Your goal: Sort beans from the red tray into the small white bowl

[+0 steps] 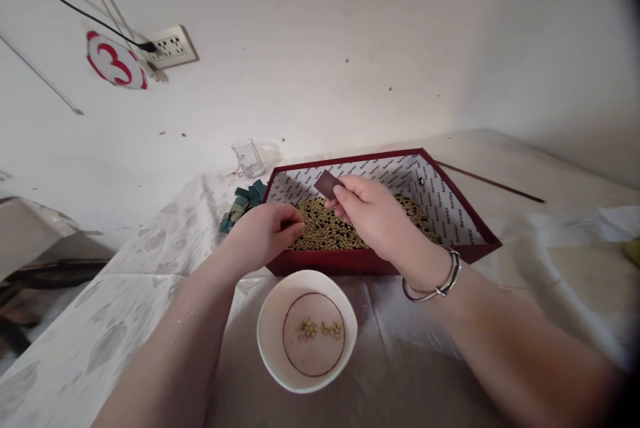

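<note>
A dark red box (340,261) with printed white lining holds a layer of small yellowish and black beads (325,225). Over the beads, my right hand (367,211) pinches a small dark brown card (327,184) between thumb and fingers. My left hand (273,231) is at the box's left part, its fingers curled together close to the beads; whatever they may hold is too small to make out. In front of the box stands a white bowl (270,348) with several yellowish beads (320,329) on its bottom.
Behind the box's left corner is a clear glass (249,158), near a pile of dark green strips (245,201). A thin brown stick (493,181) lies to the right. A patterned cloth (115,321) covers the table. The wall carries a socket (173,48) with a plugged-in black cable.
</note>
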The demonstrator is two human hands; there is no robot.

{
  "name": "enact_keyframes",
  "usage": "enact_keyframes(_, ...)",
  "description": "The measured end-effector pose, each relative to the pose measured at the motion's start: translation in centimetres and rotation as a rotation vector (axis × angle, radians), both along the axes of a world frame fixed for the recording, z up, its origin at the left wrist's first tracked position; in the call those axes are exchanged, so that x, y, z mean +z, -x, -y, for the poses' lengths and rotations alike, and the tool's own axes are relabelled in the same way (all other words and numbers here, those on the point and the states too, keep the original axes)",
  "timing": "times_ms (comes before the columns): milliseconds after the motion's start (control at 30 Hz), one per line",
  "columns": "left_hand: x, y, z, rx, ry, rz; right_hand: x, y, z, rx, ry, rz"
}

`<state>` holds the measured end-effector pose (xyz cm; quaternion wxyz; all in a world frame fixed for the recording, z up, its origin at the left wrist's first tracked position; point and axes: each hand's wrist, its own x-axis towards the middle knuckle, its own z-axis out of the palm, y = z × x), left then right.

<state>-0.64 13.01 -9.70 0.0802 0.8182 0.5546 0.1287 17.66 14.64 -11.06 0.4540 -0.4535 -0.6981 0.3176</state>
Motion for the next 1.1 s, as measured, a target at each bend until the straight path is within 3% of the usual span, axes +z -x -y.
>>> enact_keyframes(200, -0.3, -0.7, -0.2, 0.017, -0.005, -0.066, -0.3, 0.3, 0.0, 0.012, 0.009, 0.019)
enact_keyframes(467, -0.6, -1.5, -3.3, -0.110, 0.303, -0.298, -0.5, 0.3, -0.1, 0.036, 0.019, 0.041)
enact_keyframes(800, -1.6, -3.6, -4.2, -0.020, 0.568, -0.705, -0.3, 0.2, 0.0, 0.073, 0.027, 0.042)
enact_keyframes(967, -1.5, -3.8, -4.2, 0.004, 0.555, -0.712, -0.4, 0.3, 0.0, 0.078, 0.028, 0.031)
enact_keyframes(1100, -1.3, -3.1, -3.8, -0.011, 0.366, -0.574, -0.5, 0.3, -0.1, 0.072, 0.033, 0.024)
